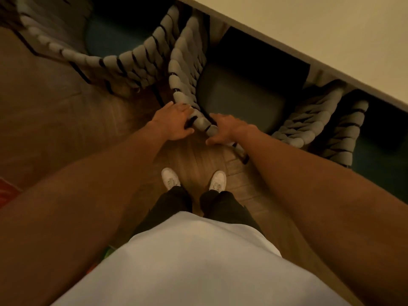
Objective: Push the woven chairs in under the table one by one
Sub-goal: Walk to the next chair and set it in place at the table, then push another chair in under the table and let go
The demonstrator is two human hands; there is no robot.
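Head view: the middle chair (238,96) is seen from above, its dark seat partly under the table (309,25) and its woven back rail nearest the person. The rail is held by both hands close together near one rear corner. The left hand (176,122) is laid over the top of the rail with fingers curled onto the grey weave and the thumb below. The right hand (223,129) is wrapped on the rail just beside it, fingers over the far side, thumb toward the body.

A second chair (132,60) stands on the left, its arm touching or nearly touching the middle chair's arm. A third chair (326,129) stands on the right, close beside it. How far either is tucked in cannot be told.

For a clean push, the hands are best spread wider along the rail, since a grip gathered at one corner is likely to turn the chair. Force should be sent level and square to the table edge, with the chair kept between its neighbours so the woven arms are not snagged. The feet (194,181) are set on the wooden floor (55,111) behind the chair, so a short step forward may be needed.
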